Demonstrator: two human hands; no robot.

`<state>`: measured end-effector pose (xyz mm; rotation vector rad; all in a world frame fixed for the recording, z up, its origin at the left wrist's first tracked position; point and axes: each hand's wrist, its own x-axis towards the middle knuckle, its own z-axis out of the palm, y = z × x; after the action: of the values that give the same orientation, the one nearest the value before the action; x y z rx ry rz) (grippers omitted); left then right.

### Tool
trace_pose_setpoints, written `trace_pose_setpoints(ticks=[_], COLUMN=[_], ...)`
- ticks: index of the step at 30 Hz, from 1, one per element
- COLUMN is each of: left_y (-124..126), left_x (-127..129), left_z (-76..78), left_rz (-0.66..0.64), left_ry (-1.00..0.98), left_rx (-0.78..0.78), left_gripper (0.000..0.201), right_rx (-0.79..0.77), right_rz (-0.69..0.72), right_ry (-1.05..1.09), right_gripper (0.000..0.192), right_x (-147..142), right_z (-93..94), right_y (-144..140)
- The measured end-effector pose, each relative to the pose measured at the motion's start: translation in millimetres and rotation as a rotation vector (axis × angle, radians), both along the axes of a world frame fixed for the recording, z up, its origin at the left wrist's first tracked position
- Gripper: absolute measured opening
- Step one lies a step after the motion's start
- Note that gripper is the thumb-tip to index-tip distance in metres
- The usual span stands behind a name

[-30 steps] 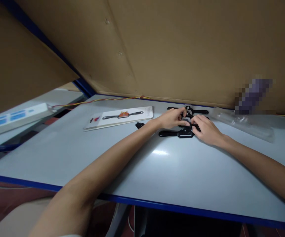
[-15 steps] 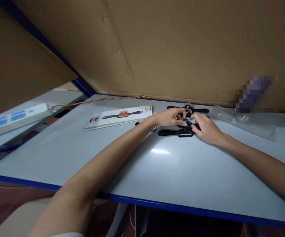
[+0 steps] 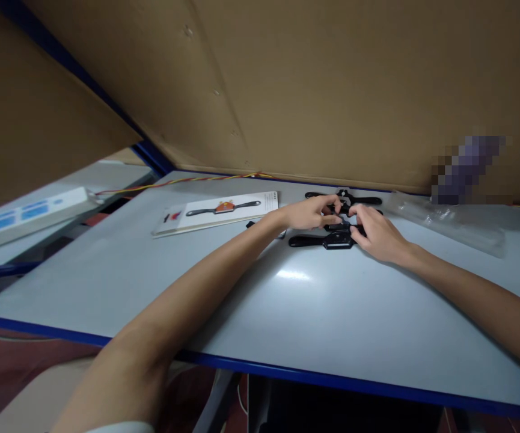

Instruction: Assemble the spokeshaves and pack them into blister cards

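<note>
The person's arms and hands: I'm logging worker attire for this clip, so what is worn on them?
Both forearms are bare, and neither the left hand nor the right hand shows gloves, rings or a watch. A pale sleeve edge shows at the upper left arm.

No wording can be read anywhere: the white packaging card [image 3: 217, 213] on the desk [image 3: 260, 307] carries a red logo and small print too blurred to make out, left of the black tools [image 3: 327, 240].

Grey table [image 3: 287, 313] — brown cardboard walls [image 3: 332, 90]
</note>
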<state>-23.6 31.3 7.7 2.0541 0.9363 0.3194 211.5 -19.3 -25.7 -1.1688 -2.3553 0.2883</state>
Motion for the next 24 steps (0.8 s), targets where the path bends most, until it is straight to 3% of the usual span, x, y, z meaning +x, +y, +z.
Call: trace_pose_setpoints(ticks=[4,10,15,17,20,24], left_y=[2.2,-2.6,-7.8,-8.4,-6.7,3.3], left_x=[2.5,12.9,13.7,12.4,7.7,-15.2], left_z=[-1.9,-6.2,-6.5,-6.7,-3.3,14.8], left_rz=[0.003,0.127,0.075,0.061,0.090,0.061], left_ry=[0.004,0.071,0.146,0.114,0.022,0.067], left_rx=[-0.072,0.257,0.356,0.348,0.218,0.141], left_gripper=[0.044,0.046,0.034,0.035,0.040,0.046], right_rx=[0.005,0.018,0.016,0.015,0.036,0.063], right_rz=[0.000,-0.008,-0.016,-0.027,-0.017,0.001], right_ry=[-0.001,-0.020,-0.022,-0.028,-0.038,-0.086], right_gripper=[0.020,0.019,0.021,0.022,0.021,0.018], right_x=[0.1,-0.3,-0.7,-0.6,-0.3,0.0], right_z=[-1.2,0.7,0.9,0.1,-0.7,0.4], right_y=[0.6,0.0,-0.4,-0.3,-0.3,-1.0])
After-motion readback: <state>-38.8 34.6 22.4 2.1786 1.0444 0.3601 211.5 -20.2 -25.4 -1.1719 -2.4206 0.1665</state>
